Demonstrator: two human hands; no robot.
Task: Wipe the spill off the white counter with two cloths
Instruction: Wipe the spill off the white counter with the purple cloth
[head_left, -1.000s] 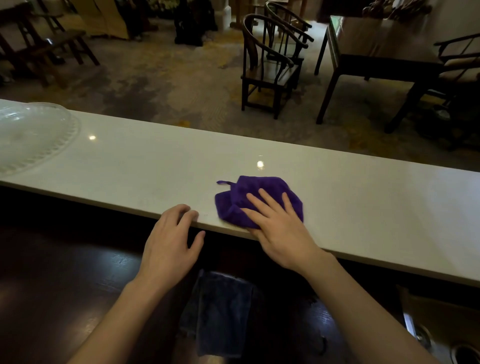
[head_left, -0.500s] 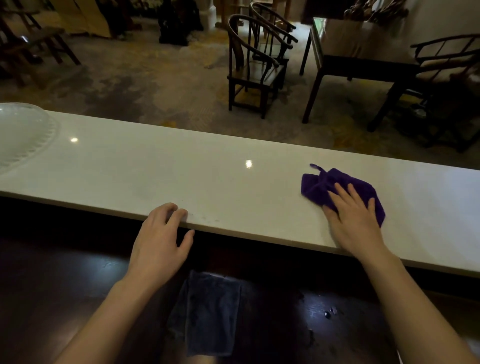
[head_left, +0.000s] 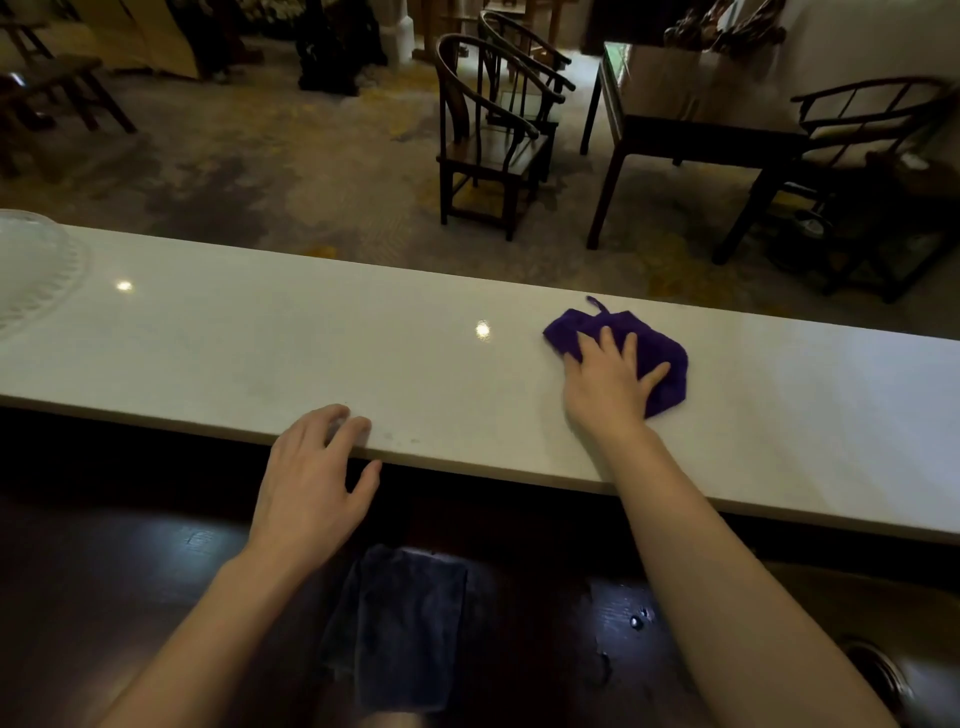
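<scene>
white counter (head_left: 260, 353) spans frame. dark cloth (head_left: 405, 623) at 6 o'clock, below the counter. purple cloth (head_left: 660, 358) at 3 o'clock on counter, right hand (head_left: 608, 384) flat on it, fingers splayed. left hand (head_left: 311, 478) on near edge, fingers apart, holding nothing.

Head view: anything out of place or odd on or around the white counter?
One thing: the dark cloth lies unused on the lower dark surface while only the purple cloth is under the right hand. No spill shows on the white counter.
</scene>
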